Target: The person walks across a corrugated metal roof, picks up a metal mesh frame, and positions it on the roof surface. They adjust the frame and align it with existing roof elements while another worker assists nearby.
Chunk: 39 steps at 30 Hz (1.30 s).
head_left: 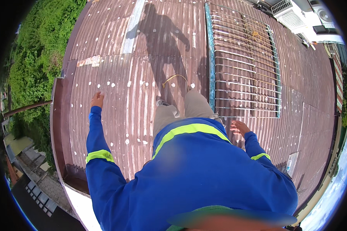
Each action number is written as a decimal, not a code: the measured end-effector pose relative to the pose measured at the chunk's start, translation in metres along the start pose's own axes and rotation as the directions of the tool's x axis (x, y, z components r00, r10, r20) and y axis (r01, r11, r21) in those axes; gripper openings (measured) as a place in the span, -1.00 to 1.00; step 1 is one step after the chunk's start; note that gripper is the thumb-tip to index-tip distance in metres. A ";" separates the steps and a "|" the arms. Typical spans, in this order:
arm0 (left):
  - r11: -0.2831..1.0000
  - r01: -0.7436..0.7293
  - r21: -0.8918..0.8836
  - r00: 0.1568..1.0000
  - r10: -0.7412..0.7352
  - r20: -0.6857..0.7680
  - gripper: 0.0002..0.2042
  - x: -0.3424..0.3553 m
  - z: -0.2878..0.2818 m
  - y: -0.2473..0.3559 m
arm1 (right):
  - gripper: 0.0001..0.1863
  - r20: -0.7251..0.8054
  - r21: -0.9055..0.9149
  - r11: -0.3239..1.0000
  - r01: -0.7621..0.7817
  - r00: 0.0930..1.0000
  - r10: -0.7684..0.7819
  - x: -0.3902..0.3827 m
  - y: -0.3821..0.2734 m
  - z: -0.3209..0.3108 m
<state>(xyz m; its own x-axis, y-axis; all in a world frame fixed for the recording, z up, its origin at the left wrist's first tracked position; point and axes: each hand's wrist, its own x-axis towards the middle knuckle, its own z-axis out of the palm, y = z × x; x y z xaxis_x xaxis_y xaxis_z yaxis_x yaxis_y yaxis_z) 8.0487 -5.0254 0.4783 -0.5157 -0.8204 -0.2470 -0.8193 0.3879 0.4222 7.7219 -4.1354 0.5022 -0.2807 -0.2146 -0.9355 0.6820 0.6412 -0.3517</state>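
My left hand (97, 99) hangs out over the brown corrugated metal roof (115, 131) at the left; its fingers are loosely extended and hold nothing. On the other side, my right hand (240, 128) is beside my hip with its fingers apart, bare of any object. Just beyond it lies a rusty metal grille (246, 65) with a worn blue frame, not touched by the hand. A thin yellowish strip (174, 77), curved like a hose or strap, shows in front of my knees. One dark shoe (164, 103) is visible on the roof.
A deep brown gutter (58, 127) runs along the roof's left edge, with green trees (38, 50) and lower ground beyond the drop. White air-conditioner units (291, 17) stand at the far right. Whitish sealant dabs dot the sheets. A bit of orange cord (256, 35) lies on the grille.
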 end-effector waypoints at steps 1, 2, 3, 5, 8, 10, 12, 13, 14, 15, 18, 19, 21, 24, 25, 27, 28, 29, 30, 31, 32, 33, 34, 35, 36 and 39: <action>0.996 -0.089 -0.022 0.996 0.089 0.025 -0.48 0.056 -0.022 0.044 | -0.43 -0.035 0.015 1.000 -0.001 0.999 0.001 0.001 0.003 0.005; 0.971 -0.207 -0.117 0.978 0.209 0.002 -0.50 0.102 -0.034 0.095 | -0.46 -0.072 0.024 0.993 -0.114 0.991 0.116 0.004 0.014 0.008; 0.946 -0.263 -0.187 0.964 0.264 -0.019 -0.53 0.142 -0.040 0.154 | -0.49 -0.073 0.030 0.984 -0.176 0.981 0.178 0.010 0.027 0.010; 0.835 -0.437 -0.335 0.892 0.451 -0.039 -0.53 0.191 -0.041 0.274 | -0.55 0.085 -0.328 0.944 -0.026 0.995 0.057 0.030 0.057 0.016; 0.641 -0.673 -0.369 0.660 0.746 0.091 -0.49 0.209 -0.027 0.446 | -0.62 0.052 -0.189 0.956 -0.223 0.970 0.237 0.069 0.075 0.036; 0.556 -0.770 -0.314 0.458 0.823 0.335 -0.48 0.203 -0.026 0.532 | -0.63 -0.035 0.152 0.921 -0.358 0.929 0.367 0.093 0.058 0.064; 0.571 -0.798 -0.192 0.353 0.701 0.619 -0.49 0.208 -0.031 0.587 | -0.62 -0.026 0.322 0.907 -0.273 0.955 0.296 0.114 0.027 0.094; 0.549 -0.828 -0.116 0.335 0.649 0.683 -0.48 0.221 -0.038 0.605 | -0.58 -0.003 0.362 0.908 -0.213 0.973 0.229 0.118 0.008 0.106; 0.497 -0.863 -0.093 0.288 0.636 0.716 -0.48 0.242 -0.042 0.616 | -0.56 -0.046 0.292 0.943 -0.158 0.983 0.179 0.124 -0.010 0.114; 0.537 -0.834 -0.126 0.328 0.666 0.670 -0.44 0.265 -0.044 0.612 | -0.55 -0.057 0.250 0.963 -0.098 0.992 0.115 0.128 -0.028 0.120; 0.596 -0.688 -0.415 0.468 0.801 0.374 -0.55 0.347 -0.017 0.552 | -0.50 -0.173 0.169 0.985 0.044 0.985 -0.014 0.143 -0.087 0.121; 0.685 -0.538 -0.492 0.606 0.720 0.339 -0.52 0.370 0.002 0.518 | -0.50 -0.227 0.176 0.982 0.069 0.974 -0.028 0.146 -0.110 0.115; 0.903 -0.274 -0.332 0.829 0.397 0.395 -0.55 0.401 0.051 0.435 | -0.50 -0.379 0.043 0.993 0.109 0.922 -0.085 0.160 -0.161 0.101; 0.873 -0.341 0.348 0.702 -0.009 0.712 -0.49 0.416 0.120 0.309 | -0.51 -0.516 -0.363 0.906 0.218 0.763 -0.390 0.168 -0.241 0.061; 0.831 -0.404 0.382 0.625 -0.053 0.779 -0.46 0.423 0.137 0.278 | -0.52 -0.548 -0.337 0.899 0.281 0.718 -0.430 0.170 -0.264 0.044; 0.780 -0.464 0.420 0.469 -0.185 0.863 -0.40 0.469 0.172 0.257 | -0.54 -0.657 -0.252 0.891 0.377 0.610 -0.444 0.185 -0.307 0.013; 0.749 -0.503 0.432 0.413 -0.231 0.881 -0.37 0.506 0.189 0.266 | -0.55 -0.699 -0.250 0.833 0.493 0.504 -0.507 0.200 -0.325 0.006; 0.711 -0.549 0.440 0.381 -0.256 0.889 -0.34 0.553 0.208 0.287 | -0.56 -0.760 -0.162 0.829 0.536 0.468 -0.451 0.224 -0.343 0.005; 0.661 -0.607 0.441 0.345 -0.281 0.896 -0.31 0.607 0.229 0.321 | -0.52 -0.839 -0.107 0.816 0.568 0.389 -0.381 0.258 -0.363 0.015; 0.585 -0.685 0.435 0.339 -0.273 0.900 -0.28 0.665 0.252 0.368 | -0.49 -0.868 0.045 0.859 0.510 0.445 -0.219 0.297 -0.383 0.034; 0.474 -0.778 0.412 0.330 -0.250 0.910 -0.25 0.724 0.277 0.430 | -0.45 -0.886 0.221 0.852 0.474 0.464 -0.028 0.339 -0.406 0.057; 0.357 -0.854 0.379 0.345 -0.156 0.926 -0.22 0.780 0.305 0.496 | -0.43 -0.776 0.536 0.714 0.449 0.595 0.208 0.383 -0.426 0.098; 0.380 -0.770 0.512 0.600 0.161 0.783 -0.32 0.829 0.328 0.571 | -0.50 -0.636 0.608 0.775 0.173 0.691 0.345 0.416 -0.443 0.137; 0.587 -0.636 0.501 0.770 0.436 0.466 -0.37 0.863 0.353 0.648 | -0.46 -0.633 0.103 0.973 -0.205 0.741 0.223 0.442 -0.462 0.179; 0.815 -0.535 0.224 0.837 0.475 0.270 -0.44 0.890 0.377 0.731 | -0.40 -0.361 0.149 0.986 -0.070 0.925 0.121 0.455 -0.474 0.212; 0.824 -0.222 -0.522 0.541 0.549 0.637 -0.44 0.885 0.418 0.951 | -0.37 -0.367 0.167 0.983 -0.082 0.920 0.139 0.453 -0.497 0.256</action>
<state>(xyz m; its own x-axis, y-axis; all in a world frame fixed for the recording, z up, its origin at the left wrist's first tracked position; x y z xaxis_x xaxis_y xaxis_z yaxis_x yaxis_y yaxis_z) 6.7087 -5.2067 0.2962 -0.8886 0.0365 -0.4573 -0.4299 0.2821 0.8577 7.4290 -4.7399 0.2450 -0.4109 0.1620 -0.8972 0.8059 0.5247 -0.2744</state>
